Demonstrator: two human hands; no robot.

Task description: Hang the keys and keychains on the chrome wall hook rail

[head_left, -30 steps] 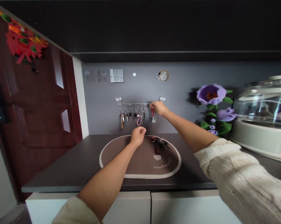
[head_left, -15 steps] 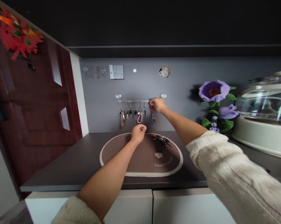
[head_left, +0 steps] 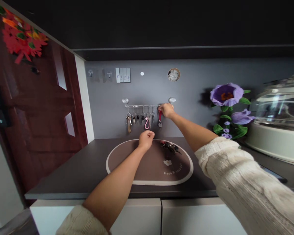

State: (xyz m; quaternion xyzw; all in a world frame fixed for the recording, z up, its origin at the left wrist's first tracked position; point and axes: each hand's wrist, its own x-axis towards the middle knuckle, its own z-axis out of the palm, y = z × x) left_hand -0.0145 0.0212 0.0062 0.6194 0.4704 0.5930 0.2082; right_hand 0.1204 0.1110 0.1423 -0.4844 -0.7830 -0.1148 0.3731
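right hand (head_left: 167, 110) grip: red strap key (head_left: 159, 117) | left hand (head_left: 146, 138) clenched | rail (head_left: 142, 105): six bunches

The right arm ran from the lower right of the frame up toward the centre, its cream knitted sleeve pushed back to the elbow and the forearm bare. The right hand (head_left: 167, 110) was raised just above mid-frame, fingers pinched together at their tips (knuckles turned toward the camera). The left arm rose from the bottom edge, left of centre, forearm bare. The left hand (head_left: 146, 139) was curled into a loose fist near the centre, wrist straight.
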